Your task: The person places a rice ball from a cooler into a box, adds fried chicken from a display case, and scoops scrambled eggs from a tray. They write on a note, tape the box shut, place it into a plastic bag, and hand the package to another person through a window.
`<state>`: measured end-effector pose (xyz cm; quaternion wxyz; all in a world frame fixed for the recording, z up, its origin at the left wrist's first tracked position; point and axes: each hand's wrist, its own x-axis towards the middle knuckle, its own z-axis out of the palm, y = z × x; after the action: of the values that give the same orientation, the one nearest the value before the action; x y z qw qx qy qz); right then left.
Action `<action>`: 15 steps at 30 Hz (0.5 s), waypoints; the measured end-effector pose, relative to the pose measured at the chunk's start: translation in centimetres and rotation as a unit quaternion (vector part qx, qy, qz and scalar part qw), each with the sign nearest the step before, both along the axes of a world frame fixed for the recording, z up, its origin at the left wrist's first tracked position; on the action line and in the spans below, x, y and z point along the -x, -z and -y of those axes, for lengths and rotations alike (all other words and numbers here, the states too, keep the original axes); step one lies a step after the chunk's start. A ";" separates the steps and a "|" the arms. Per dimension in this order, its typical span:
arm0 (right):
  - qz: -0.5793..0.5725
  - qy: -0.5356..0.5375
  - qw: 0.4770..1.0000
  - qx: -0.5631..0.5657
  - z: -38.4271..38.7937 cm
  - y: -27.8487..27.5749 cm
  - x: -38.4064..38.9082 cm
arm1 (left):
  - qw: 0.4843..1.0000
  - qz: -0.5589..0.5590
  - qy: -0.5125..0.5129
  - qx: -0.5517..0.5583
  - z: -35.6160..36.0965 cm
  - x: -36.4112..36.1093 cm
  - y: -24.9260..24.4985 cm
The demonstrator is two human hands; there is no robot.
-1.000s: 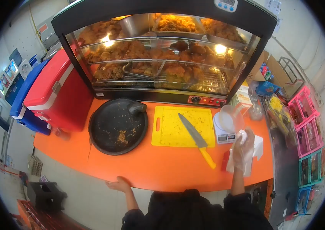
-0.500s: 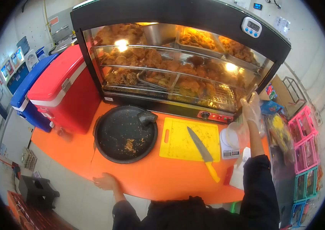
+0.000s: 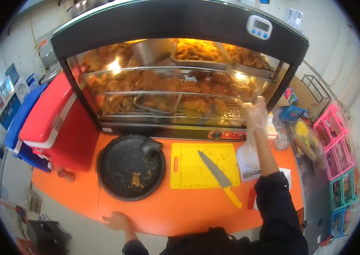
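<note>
The glass cabinet [image 3: 175,80] stands behind the yellow board [image 3: 184,170]. The right hand [image 3: 256,117] is behind-right of the board; its grip, one cannot tell. The left hand [image 3: 117,221], front-left, is loosely open, holding nothing.

Warm glare lights the display case [image 3: 180,19] at the far edge of the orange table [image 3: 205,212]; lens distortion bows the near edge.
</note>
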<state>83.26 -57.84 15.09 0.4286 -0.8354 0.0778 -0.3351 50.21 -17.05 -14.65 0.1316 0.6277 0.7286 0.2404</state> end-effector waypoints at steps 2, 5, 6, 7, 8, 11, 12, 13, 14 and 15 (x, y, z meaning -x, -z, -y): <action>-0.092 -0.118 0.935 -0.320 -2.7 -0.5 0.4 | 1.000 0.006 0.014 -0.007 -0.1 0.1 0.4; -0.165 -0.168 0.963 -0.128 -6.8 -1.1 1.5 | 0.999 -0.044 0.005 -0.020 -0.1 -0.3 0.6; -0.182 -0.183 0.963 -0.081 -7.8 -1.6 1.9 | 0.999 -0.048 -0.003 -0.003 0.3 -0.5 -0.2; -0.183 -0.180 0.963 -0.088 -8.3 -0.9 1.5 | 0.998 -0.054 -0.011 0.014 0.6 -0.7 -0.7; -0.084 -0.253 0.964 -0.008 -8.7 0.2 0.8 | 0.998 -0.058 -0.009 0.010 0.6 -0.7 -0.8; 0.035 -0.337 0.929 0.147 -8.5 2.2 -2.2 | 0.998 -0.057 -0.001 0.042 -0.3 -0.2 0.4; 0.055 -0.350 0.907 0.226 -8.6 1.6 -3.0 | 0.997 -0.076 -0.001 0.019 -0.7 -0.1 1.5; 0.027 -0.254 0.927 0.275 -9.4 0.9 -4.3 | 0.995 -0.097 -0.005 -0.002 -1.2 0.1 2.7; 0.026 -0.259 0.925 0.277 -10.1 0.6 -5.8 | 0.995 -0.100 -0.010 0.001 -0.5 -0.3 1.9; 0.081 -0.242 0.908 0.331 -10.8 0.6 -7.3 | 0.996 -0.084 0.002 0.025 0.7 -1.0 -0.4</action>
<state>90.58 -47.02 14.44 0.1999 -0.8926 -0.2774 -0.2938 51.21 -17.79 -14.28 0.0860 0.6433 0.7420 0.1679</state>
